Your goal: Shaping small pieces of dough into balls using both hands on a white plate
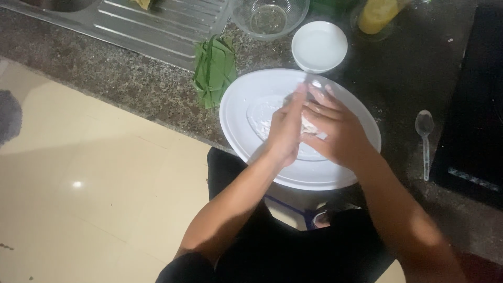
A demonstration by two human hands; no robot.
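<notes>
My left hand [285, 131] and my right hand [335, 128] are pressed together over a large white plate [241, 105] on the stone counter. Between the palms shows a small lump of white dough [310, 127]; both hands close around it. White flour or paste smears the middle of the plate under the hands. Most of the dough is hidden by my fingers.
A stack of folded green leaves [214, 68] lies left of the plate. A small white bowl [319, 46] and a clear glass bowl [269, 17] stand behind it. A clear plastic spoon [424, 137] lies to the right, beside a black cooktop [479, 99]. A metal sink drainboard [152, 23] is at the back left.
</notes>
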